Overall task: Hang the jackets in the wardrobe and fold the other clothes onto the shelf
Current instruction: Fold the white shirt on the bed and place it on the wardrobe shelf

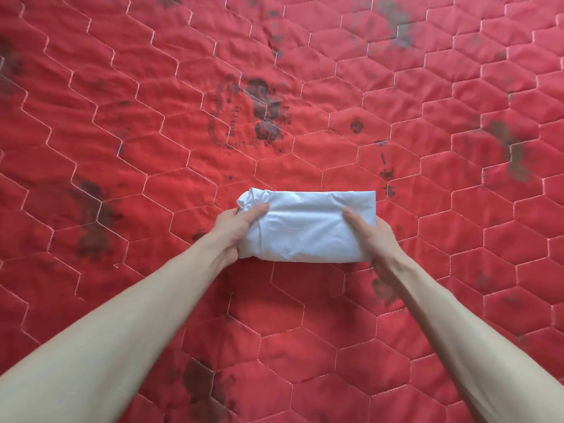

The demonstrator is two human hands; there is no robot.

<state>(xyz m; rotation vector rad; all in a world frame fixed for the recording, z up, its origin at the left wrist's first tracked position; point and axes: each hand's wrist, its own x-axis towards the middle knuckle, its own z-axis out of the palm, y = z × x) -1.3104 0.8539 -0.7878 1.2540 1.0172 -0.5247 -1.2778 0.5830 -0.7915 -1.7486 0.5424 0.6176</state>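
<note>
A white garment (pixel 308 224), folded into a compact rectangular bundle, is held just over the red quilt in the middle of the head view. My left hand (pixel 235 230) grips its left end, thumb on top and fingers hidden underneath. My right hand (pixel 370 233) grips the right end the same way, thumb lying across the top. The bundle's left end is bunched and wrinkled. No jacket, wardrobe or shelf is in view.
A red quilted bed cover (pixel 152 117) with hexagon stitching and dark faded prints fills the whole view. No other clothes or objects lie on it within the frame.
</note>
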